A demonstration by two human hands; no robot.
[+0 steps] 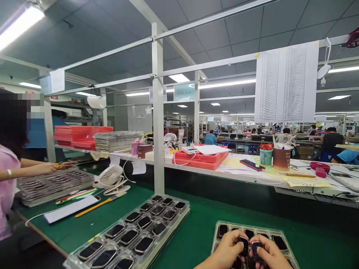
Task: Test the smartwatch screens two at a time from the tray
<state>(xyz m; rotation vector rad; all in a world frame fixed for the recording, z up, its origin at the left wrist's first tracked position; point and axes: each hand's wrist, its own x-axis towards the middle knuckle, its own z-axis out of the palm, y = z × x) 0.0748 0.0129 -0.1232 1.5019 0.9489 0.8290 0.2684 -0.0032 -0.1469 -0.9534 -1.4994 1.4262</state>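
My left hand (230,246) is closed on a dark square smartwatch body (244,246), thumb pressed on its face. Beside it, my right hand (267,251) grips a second watch body (256,252) in the same way. The two watches are held close together, above a clear plastic tray (291,254) whose pockets hold more dark watch faces. To the left, a stack of clear trays (179,216) has its top layer filled with several watch bodies (144,244). The lower fingers of both hands are partly hidden.
A co-worker's hands (50,168) are over tray stacks (56,183) at far left. On the green table (202,209) lie a white fan (109,177), a yellow tool (94,208) and a white strip (72,208). A white post (158,149) and shelf with red trays (202,158) stand ahead.
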